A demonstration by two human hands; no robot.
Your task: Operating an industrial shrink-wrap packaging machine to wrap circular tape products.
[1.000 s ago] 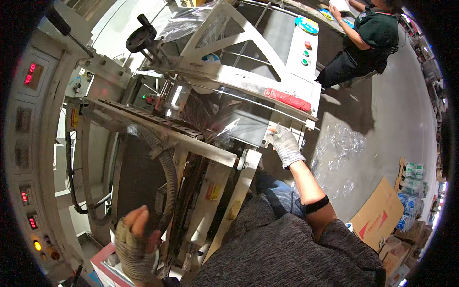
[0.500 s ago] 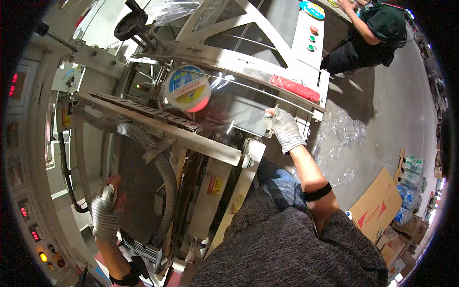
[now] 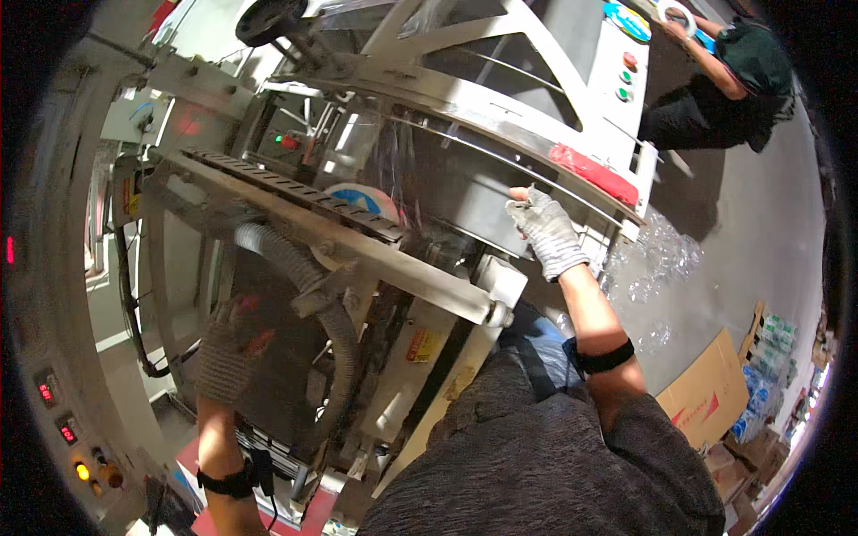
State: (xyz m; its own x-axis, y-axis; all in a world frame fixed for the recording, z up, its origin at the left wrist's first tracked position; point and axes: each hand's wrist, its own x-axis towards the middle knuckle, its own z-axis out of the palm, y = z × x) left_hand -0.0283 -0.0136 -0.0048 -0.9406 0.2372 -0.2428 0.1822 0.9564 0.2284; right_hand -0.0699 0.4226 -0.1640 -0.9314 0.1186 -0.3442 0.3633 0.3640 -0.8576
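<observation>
My right hand [image 3: 543, 230], in a grey-white knitted glove, is at the near right end of the machine's grey metal plate [image 3: 478, 207]. Its fingers are curled together; what they hold, if anything, is hidden. Low on the left, my gloved left hand [image 3: 226, 357] is smeared by motion beside a dark panel and a ribbed grey hose [image 3: 335, 335]. Between the hands runs a long slotted metal bar [image 3: 295, 198]. Just beyond it, a round pack with a blue and white top [image 3: 362, 198] shows partly, its near side hidden by the bar. Clear plastic film [image 3: 407, 165] hangs beside the pack.
A white machine frame [image 3: 500, 112] with a red wrapped strip [image 3: 594, 174] stands beyond. A control panel [image 3: 58, 411] with lit displays is at far left. Crumpled film [image 3: 657, 255] and a cardboard sheet [image 3: 710, 393] lie right. Another person [image 3: 728, 85] works at far right.
The round pack has moved down toward the slotted bar, which now partly covers it. My left hand has shifted up and right; my right hand stays by the plate. The view has shifted slightly.
</observation>
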